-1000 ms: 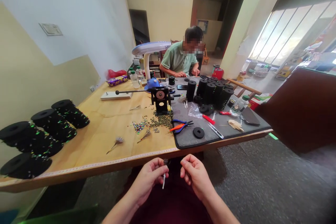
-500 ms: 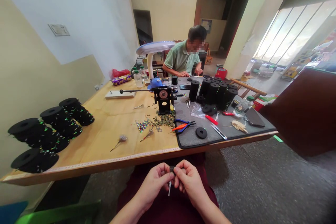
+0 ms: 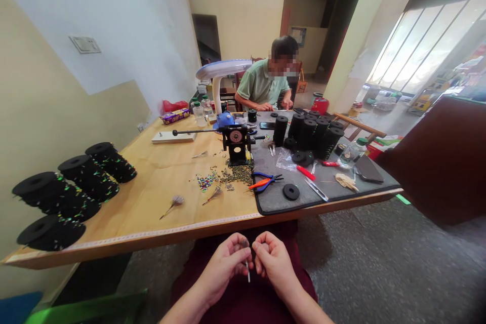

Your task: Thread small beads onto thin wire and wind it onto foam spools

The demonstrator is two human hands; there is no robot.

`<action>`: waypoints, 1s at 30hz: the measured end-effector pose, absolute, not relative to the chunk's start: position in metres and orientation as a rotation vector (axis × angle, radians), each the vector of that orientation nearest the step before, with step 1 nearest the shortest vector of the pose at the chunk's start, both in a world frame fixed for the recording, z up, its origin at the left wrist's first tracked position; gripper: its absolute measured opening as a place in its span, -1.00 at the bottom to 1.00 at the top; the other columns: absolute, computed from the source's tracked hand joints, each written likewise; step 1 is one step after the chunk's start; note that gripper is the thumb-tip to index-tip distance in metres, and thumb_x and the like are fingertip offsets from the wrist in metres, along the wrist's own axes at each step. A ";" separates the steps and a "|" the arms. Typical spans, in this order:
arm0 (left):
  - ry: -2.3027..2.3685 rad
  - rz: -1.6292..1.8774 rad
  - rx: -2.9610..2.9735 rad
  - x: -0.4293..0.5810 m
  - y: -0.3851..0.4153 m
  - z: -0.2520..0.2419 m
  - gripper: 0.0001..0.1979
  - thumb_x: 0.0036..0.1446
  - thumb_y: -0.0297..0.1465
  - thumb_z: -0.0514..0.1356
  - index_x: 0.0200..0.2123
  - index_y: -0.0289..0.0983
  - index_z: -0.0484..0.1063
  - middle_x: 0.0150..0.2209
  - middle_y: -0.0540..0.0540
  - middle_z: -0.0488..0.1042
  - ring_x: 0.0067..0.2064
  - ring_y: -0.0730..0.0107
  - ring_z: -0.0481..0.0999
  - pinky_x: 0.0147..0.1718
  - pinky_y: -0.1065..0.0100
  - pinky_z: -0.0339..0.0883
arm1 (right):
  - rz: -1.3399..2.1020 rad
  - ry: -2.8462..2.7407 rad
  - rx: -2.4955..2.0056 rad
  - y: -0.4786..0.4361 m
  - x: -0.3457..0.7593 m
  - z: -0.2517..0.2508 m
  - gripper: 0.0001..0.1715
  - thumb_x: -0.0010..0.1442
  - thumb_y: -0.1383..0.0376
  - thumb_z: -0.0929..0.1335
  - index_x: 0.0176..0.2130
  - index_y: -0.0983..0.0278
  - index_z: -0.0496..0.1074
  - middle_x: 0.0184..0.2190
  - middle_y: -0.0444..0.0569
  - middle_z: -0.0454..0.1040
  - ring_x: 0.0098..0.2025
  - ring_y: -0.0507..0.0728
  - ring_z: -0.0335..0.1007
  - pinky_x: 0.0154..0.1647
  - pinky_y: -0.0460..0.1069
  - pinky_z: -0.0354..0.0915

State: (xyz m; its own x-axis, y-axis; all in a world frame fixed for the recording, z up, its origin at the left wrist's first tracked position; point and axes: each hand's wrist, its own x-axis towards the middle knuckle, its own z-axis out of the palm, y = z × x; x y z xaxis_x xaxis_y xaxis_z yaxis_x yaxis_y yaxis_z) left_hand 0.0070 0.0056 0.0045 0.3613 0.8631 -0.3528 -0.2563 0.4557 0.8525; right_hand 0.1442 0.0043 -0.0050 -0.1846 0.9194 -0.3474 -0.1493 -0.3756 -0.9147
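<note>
Low over my lap, in front of the table edge, my left hand (image 3: 229, 259) pinches a small dark round-headed bundle (image 3: 245, 243) with a white stem pointing down below the fingers. My right hand (image 3: 272, 259) is just beside it, thumb and fingertips pressed together; whatever lies in that pinch is too small to see. A narrow gap separates the hands. On the table, similar small bundles with white stems (image 3: 272, 149) lie near a black hand-cranked counter device (image 3: 236, 142). Another greyish bundle (image 3: 176, 201) with a thin stem rests closer to me.
Colourful beads (image 3: 206, 182) and small metallic pieces (image 3: 235, 174) lie before the device. Pliers (image 3: 266, 182), a cutter knife (image 3: 317, 190) and a black foam disc (image 3: 291, 192) are on the grey mat (image 3: 275, 206). Black foam spools (image 3: 76, 164) stand left, more right. A co-worker (image 3: 261, 81) sits opposite.
My hands have moved slightly apart, opening a small gap. The dark bundle stays in my left fingers and its head shows more clearly, the stem now tilting a little rightward.
</note>
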 end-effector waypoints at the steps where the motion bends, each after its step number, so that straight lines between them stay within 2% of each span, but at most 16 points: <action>1: 0.930 0.819 0.805 0.007 0.006 0.005 -0.75 0.01 -0.33 0.26 -0.38 -0.34 0.25 -0.51 -0.02 0.41 -0.48 0.53 0.38 -0.52 0.50 0.21 | 1.681 -0.983 -1.254 0.004 0.144 -0.005 -0.27 -0.17 -0.22 0.36 -0.37 0.34 0.15 -0.77 -0.23 0.24 -0.79 -0.17 -0.05 -0.77 -0.26 -0.10; 11: 1.036 0.849 0.899 0.009 0.010 0.002 -0.75 0.02 -0.28 0.23 -0.41 -0.35 0.28 -0.56 0.00 0.37 -0.52 0.56 0.31 -0.54 0.50 0.17 | 1.724 -0.984 -1.301 -0.002 0.148 -0.004 -0.28 -0.16 -0.24 0.34 -0.40 0.33 0.14 -0.76 -0.21 0.27 -0.79 -0.16 -0.04 -0.78 -0.26 -0.16; 22: 1.092 0.873 1.011 0.007 0.011 0.000 -0.72 0.01 -0.23 0.23 -0.40 -0.34 0.29 -0.55 -0.01 0.38 -0.53 0.52 0.31 -0.53 0.46 0.20 | 1.815 -0.947 -1.273 -0.006 0.146 -0.001 -0.37 -0.13 -0.15 0.34 -0.41 0.33 0.14 -0.77 -0.21 0.26 -0.80 -0.15 -0.05 -0.80 -0.26 -0.18; 30: 1.100 0.861 1.076 0.008 0.010 0.003 -0.71 0.01 -0.22 0.22 -0.42 -0.34 0.29 -0.56 -0.01 0.38 -0.53 0.52 0.31 -0.53 0.46 0.20 | 1.820 -0.956 -1.285 -0.005 0.146 -0.003 -0.34 -0.13 -0.18 0.34 -0.41 0.34 0.16 -0.76 -0.21 0.26 -0.80 -0.16 -0.04 -0.80 -0.26 -0.18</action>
State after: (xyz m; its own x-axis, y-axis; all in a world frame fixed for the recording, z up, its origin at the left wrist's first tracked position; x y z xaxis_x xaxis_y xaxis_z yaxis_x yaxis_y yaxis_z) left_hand 0.0078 0.0104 0.0026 0.2523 0.9328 -0.2575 -0.0251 0.2723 0.9619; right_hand 0.1458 -0.0047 -0.0035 -0.2609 0.8601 -0.4384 -0.1270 -0.4807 -0.8676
